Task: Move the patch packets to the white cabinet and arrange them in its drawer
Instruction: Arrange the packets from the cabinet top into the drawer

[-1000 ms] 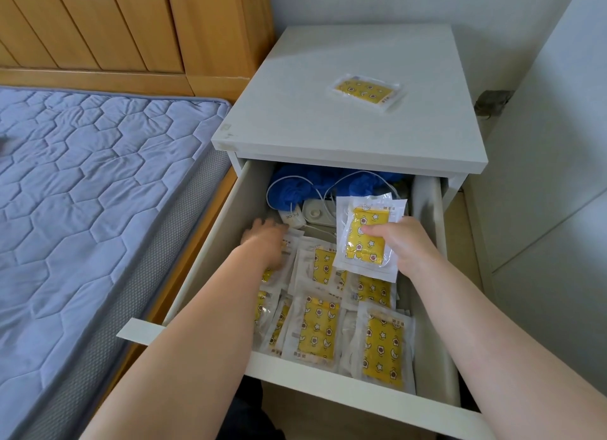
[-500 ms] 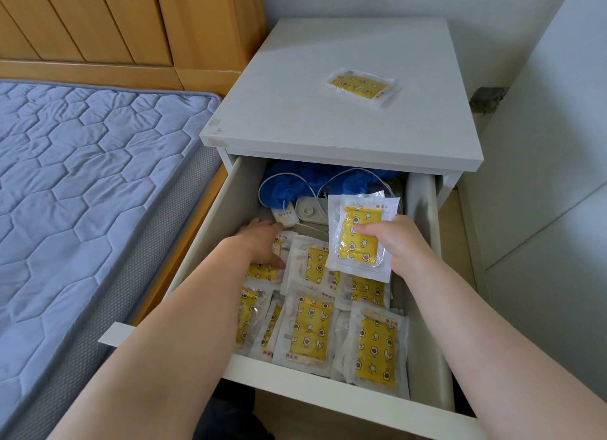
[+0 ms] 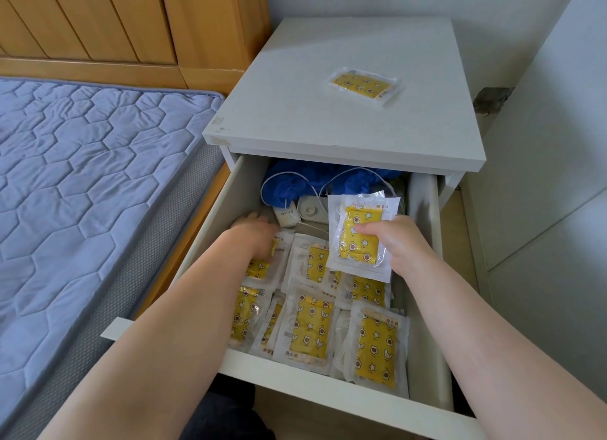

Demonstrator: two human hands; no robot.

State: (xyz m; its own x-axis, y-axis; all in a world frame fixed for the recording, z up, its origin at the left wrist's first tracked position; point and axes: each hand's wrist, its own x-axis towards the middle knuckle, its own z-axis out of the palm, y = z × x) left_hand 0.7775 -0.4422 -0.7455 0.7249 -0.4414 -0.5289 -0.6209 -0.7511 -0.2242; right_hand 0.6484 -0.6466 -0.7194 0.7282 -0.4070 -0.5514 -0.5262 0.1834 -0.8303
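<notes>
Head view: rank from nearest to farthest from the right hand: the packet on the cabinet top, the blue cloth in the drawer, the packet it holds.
1. Held packet, pinched in the right hand, above the drawer, right side.
2. Blue cloth, at the drawer's back, to the hand's left.
3. Loose packet, on the cabinet top, farther back, above the drawer.

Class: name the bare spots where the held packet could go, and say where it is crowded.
Bare: the cabinet top, left of and in front of the lone packet. Crowded: the drawer, front and middle covered by packets, back by blue cloth and white devices.
</notes>
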